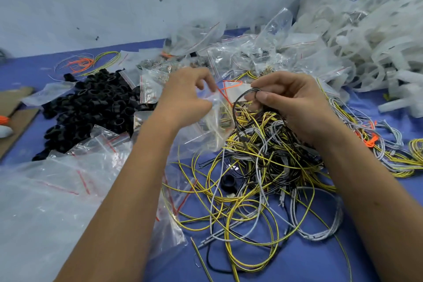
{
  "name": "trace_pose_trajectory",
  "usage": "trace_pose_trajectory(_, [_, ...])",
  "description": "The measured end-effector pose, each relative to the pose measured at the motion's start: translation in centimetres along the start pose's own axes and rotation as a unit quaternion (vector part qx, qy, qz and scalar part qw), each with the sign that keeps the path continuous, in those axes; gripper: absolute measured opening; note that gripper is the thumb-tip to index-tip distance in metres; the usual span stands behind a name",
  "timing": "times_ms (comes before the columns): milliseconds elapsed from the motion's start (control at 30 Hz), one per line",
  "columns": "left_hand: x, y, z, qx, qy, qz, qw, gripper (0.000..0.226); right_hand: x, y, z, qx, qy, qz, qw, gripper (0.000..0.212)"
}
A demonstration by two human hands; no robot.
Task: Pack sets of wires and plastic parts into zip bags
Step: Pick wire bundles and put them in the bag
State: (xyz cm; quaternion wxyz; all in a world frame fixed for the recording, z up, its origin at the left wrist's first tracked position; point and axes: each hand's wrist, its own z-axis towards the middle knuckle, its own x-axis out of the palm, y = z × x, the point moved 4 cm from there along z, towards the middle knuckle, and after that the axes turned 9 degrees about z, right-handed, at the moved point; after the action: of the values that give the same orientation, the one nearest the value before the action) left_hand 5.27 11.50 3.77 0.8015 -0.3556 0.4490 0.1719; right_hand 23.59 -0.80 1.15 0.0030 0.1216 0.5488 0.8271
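My left hand (183, 96) pinches the mouth of a clear zip bag (217, 121) with a red seal strip, held above the table. Small parts show inside the bag. My right hand (290, 101) grips a looped black wire (238, 107) right beside the bag's opening. Below both hands lies a tangled heap of yellow, grey and black wires (263, 167). One loose black plastic ring (227, 182) sits among the wires.
A pile of black plastic rings (96, 107) lies at the left. Empty zip bags (68, 178) spread at the near left, filled bags (229, 52) at the back. White plastic parts (366, 41) heap at the right. Orange wires (80, 63) lie far left on the blue table (320, 265).
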Motion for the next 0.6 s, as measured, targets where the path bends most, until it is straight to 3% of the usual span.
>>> trace_pose_trajectory(67, [0.9, -1.4, -0.1, 0.059, 0.052, -0.007, 0.997, 0.054, 0.1, 0.1, 0.0, -0.015, 0.005, -0.033, 0.999, 0.021])
trace_pose_trajectory(133, [2.0, -2.5, -0.6, 0.093, 0.111, -0.037, 0.989, 0.061, 0.4, 0.1, 0.1, -0.028, 0.011, -0.057, 0.998, 0.024])
trace_pose_trajectory(233, [3.3, -3.1, -1.1, 0.114, 0.159, -0.058, 0.979, 0.047, 0.5, 0.2, 0.0, -0.040, 0.003, -0.052, 0.998, 0.028])
trace_pose_trajectory(400, [4.1, -2.5, -0.7, 0.074, 0.177, -0.121, 0.974, 0.012, -0.3, 0.3, 0.2, -0.052, -0.068, -0.051, 0.995, 0.013])
trace_pose_trajectory(533, [3.8, -1.8, -0.8, 0.059, 0.201, -0.101, 0.973, 0.021, -0.6, 0.6, 0.3, -0.082, -0.106, -0.036, 0.990, 0.021])
trace_pose_trajectory(600, [3.3, -1.8, -0.7, 0.030, 0.162, -0.133, 0.977, 0.029, -0.7, 0.4, 0.4, -0.080, -0.095, -0.092, 0.988, 0.020])
